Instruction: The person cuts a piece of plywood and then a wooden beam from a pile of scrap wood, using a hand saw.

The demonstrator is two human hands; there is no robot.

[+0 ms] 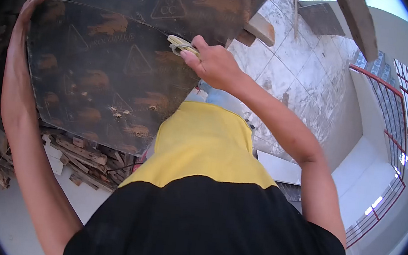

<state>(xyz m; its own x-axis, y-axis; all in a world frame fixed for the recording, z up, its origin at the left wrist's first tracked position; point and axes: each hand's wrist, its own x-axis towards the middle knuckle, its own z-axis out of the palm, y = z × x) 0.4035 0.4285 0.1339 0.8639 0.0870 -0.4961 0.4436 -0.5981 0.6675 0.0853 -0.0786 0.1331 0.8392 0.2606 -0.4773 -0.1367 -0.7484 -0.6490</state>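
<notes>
A dark film-faced plywood sheet point(88, 73) with orange crocodile prints lies in front of me. A thin seam runs across it, with more of the same dark plywood point(204, 5) beyond. At the far left, my left hand point(32, 6) grips the sheet's edge near the seam's end, its fingertips over the top face. My right hand point(213, 64) is closed around a small pale-yellow tool point(179, 44) with a greyish metal part; I cannot tell its exact kind. The tool's tip is right at the seam's right end, over the plywood.
Broken wood strips point(88, 160) are piled under the near left side. Wood blocks point(261, 30) stick out past the right edge, above a dusty tiled floor point(295, 62). A timber post point(356, 24) slants at the top right. Red metal railings point(389, 112) stand at the right.
</notes>
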